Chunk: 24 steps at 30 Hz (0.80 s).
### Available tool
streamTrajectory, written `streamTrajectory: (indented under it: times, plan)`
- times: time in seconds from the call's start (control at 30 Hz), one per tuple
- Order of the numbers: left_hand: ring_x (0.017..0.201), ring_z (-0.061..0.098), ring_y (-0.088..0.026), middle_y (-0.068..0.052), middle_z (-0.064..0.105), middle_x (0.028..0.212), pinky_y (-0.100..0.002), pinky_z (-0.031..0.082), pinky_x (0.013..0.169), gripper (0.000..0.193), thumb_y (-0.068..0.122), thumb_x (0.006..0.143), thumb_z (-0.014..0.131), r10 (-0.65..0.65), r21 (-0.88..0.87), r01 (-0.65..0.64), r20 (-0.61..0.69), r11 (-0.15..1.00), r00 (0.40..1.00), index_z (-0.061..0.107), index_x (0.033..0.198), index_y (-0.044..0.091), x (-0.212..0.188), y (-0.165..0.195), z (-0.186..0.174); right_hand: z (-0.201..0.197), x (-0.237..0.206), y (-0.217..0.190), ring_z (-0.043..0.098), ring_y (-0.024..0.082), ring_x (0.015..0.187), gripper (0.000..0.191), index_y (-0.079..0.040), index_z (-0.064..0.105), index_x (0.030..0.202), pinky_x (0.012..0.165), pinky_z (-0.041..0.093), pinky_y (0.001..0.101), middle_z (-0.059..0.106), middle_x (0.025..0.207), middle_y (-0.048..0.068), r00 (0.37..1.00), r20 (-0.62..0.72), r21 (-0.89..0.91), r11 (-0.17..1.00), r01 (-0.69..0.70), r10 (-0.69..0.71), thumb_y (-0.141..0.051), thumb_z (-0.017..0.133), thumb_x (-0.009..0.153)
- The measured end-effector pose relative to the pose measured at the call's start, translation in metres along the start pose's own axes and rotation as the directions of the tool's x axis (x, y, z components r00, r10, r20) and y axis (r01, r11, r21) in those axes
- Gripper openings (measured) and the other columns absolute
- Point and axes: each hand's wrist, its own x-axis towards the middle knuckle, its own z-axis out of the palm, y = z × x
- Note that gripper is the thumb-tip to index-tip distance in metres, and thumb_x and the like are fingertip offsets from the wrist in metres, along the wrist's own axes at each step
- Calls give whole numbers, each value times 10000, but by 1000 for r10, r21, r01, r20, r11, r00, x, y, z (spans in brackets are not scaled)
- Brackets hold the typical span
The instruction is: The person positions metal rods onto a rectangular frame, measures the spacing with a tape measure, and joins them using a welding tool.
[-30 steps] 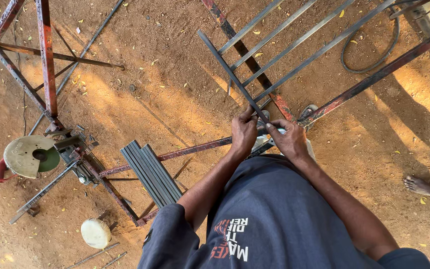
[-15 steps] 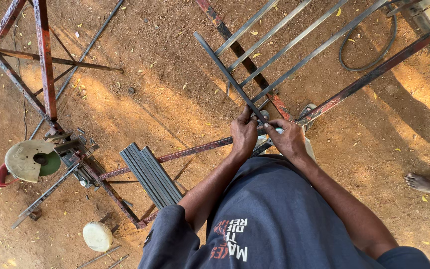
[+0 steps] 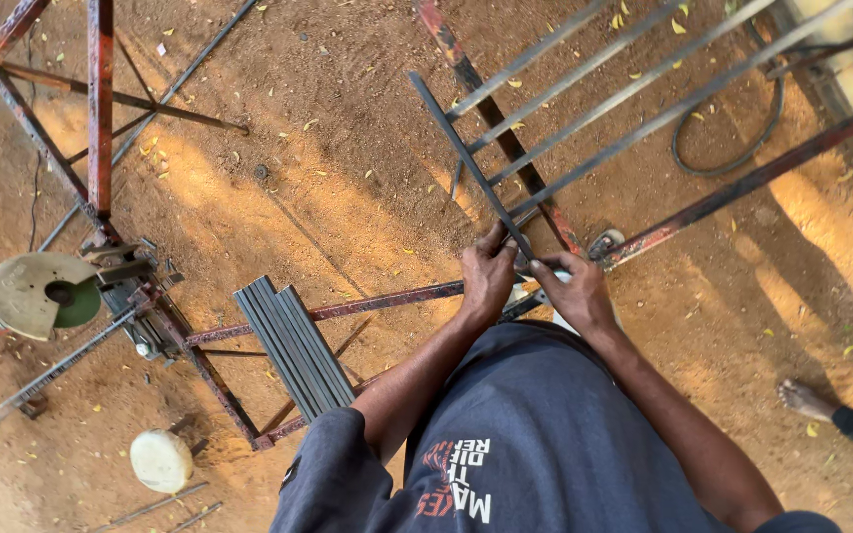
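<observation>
No packages, labels, signs or screens are seen anywhere here, honestly. Nothing boxed or wrapped is laid out on the dirt ground (image 3: 348, 188), and no tag or sticker can be made out on the metalwork. The closest thing to a label is the print on the dark blue shirt (image 3: 535, 444): blocky lettering in white and red, placed low at the bottom edge of the view, just left of centre, and seen upside down from the head camera. A small pale scrap (image 3: 161, 48) is spotted on the ground at the upper left, too tiny to be told apart.
</observation>
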Motion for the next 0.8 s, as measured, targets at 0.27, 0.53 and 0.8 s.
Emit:
streamTrajectory:
  times: [0.27,0.53,0.8]
  plan:
    - [1076,734,-331,-249,745,1249,-404,592,921,518,167,951,580,-120,37,122,-54,992,991,566,1442,2,10,6,-7,-27,-4,11,636,114,580,300,-26,769,1047,490,509,304,732,854,61,939,-17,32,939,-342,343,-300,725,935]
    - [1262,649,-324,-265,609,1402,-412,546,1047,578,282,956,651,-70,-182,26,-245,983,967,538,1431,-27,64,24,-29,-87,79,13,523,63,592,199,-66,730,872,513,386,259,647,728,-10,899,197,272,859,-433,391,-251,789,913]
    - [1216,675,-320,-262,639,1343,-440,578,1015,668,283,873,771,-116,-307,34,-251,951,961,539,1411,-38,83,42,-18,-114,253,-110,618,114,701,200,-29,751,1030,580,479,279,696,816,48,890,453,-130,984,119,-48,-215,755,957]
